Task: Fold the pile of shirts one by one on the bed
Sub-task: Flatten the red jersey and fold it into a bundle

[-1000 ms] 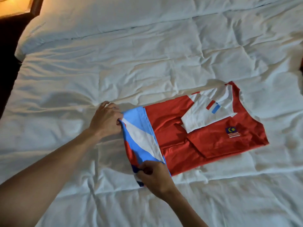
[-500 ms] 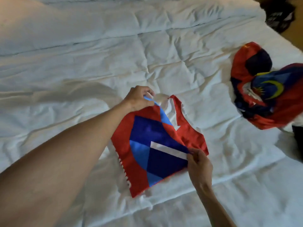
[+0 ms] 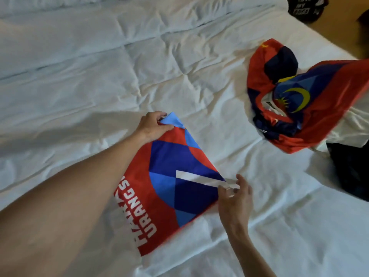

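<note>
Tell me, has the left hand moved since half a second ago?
Yes. The left hand carried the red-and-blue shirt's corner slightly toward the crumpled shirt pile.

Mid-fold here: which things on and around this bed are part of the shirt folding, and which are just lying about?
Part of the job:
- folded red and blue shirt, pinched by left hand and right hand
- crumpled red and blue shirt, unfolded
- dark garment beside it
- bed

Lying about:
- black printed item past the bed's edge

White lettering on two garments

The folded red shirt (image 3: 157, 206) carries white capitals, partly legible as "URANGS"; a black garment (image 3: 305, 7) at the bed's far corner reads "LOVE MY".
</note>
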A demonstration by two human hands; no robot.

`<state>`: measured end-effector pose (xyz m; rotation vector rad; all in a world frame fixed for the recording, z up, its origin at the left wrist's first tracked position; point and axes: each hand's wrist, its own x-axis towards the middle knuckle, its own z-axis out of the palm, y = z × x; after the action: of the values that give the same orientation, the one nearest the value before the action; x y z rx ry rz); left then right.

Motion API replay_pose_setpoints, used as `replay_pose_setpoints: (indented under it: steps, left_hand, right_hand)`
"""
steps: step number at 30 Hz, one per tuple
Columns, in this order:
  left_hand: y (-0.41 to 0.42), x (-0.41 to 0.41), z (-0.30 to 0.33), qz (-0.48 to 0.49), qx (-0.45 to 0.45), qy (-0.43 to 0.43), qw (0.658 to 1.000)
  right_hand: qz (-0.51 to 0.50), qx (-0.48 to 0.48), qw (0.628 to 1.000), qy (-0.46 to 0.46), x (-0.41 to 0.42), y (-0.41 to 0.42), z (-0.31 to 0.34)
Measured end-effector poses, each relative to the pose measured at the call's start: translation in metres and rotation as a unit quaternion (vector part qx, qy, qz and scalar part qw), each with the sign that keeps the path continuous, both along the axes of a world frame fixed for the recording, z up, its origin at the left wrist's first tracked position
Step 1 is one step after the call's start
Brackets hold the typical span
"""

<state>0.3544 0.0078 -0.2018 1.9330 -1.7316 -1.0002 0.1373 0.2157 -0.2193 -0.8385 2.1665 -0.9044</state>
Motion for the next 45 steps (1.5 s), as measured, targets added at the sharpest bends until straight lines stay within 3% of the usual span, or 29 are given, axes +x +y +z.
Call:
replay_pose_setpoints:
  steps: [2, 5, 8, 10, 15, 19, 22, 26, 28, 30, 32, 35, 38, 45]
  left_hand:
    - [0.015, 0.014, -0.005, 0.019, 0.029, -0.050, 0.998]
    - [0.049, 0.051, -0.012, 0.033, 0.057, -0.128, 0.990]
    - [0.076, 0.082, -0.018, 0.020, 0.040, -0.190, 0.981]
    - [0.088, 0.093, -0.019, 0.003, 0.035, -0.214, 0.976]
    - [0.125, 0.107, -0.024, 0.007, 0.013, -0.222, 0.975]
    - [0.181, 0.117, -0.020, 0.112, 0.026, -0.189, 0.975]
    - [0.246, 0.109, -0.019, 0.154, 0.089, -0.160, 0.971]
    - [0.298, 0.068, 0.009, 0.103, 0.183, -0.293, 0.933]
    - [0.280, 0.046, 0.021, 0.098, 0.100, -0.332, 0.933]
    - [0.244, 0.026, 0.018, 0.091, -0.021, -0.291, 0.952]
    - [0.195, 0.004, 0.019, 0.013, -0.063, -0.230, 0.971]
    - [0.130, -0.023, 0.015, -0.126, 0.035, -0.185, 0.974]
    - [0.097, -0.036, 0.004, -0.183, 0.128, -0.210, 0.952]
    - [0.087, -0.055, 0.001, -0.250, 0.129, -0.265, 0.922]
  right_hand:
    - [0.004, 0.021, 0.999, -0.032, 0.015, 0.017, -0.004]
    - [-0.028, 0.020, 0.985, -0.169, 0.055, 0.051, -0.006]
    - [-0.087, 0.039, 0.931, -0.353, 0.099, 0.077, -0.008]
    - [-0.067, 0.056, 0.915, -0.394, 0.122, 0.087, -0.008]
    - [-0.025, 0.110, 0.935, -0.337, 0.129, 0.085, -0.010]
    - [0.038, 0.162, 0.952, -0.257, 0.098, 0.079, -0.003]
    - [0.086, 0.154, 0.972, -0.153, 0.058, 0.078, 0.008]
    - [0.118, 0.145, 0.981, -0.053, 0.007, 0.075, 0.016]
    - [0.143, 0.160, 0.976, -0.048, 0.001, 0.076, 0.016]
    - [0.162, 0.164, 0.971, -0.061, 0.003, 0.078, 0.015]
    - [0.181, 0.159, 0.968, -0.069, 0.006, 0.081, 0.014]
    - [0.201, 0.165, 0.964, -0.061, 0.004, 0.083, 0.014]
    - [0.210, 0.169, 0.961, -0.062, 0.001, 0.081, 0.011]
    - [0.228, 0.174, 0.953, -0.095, -0.003, 0.079, 0.006]
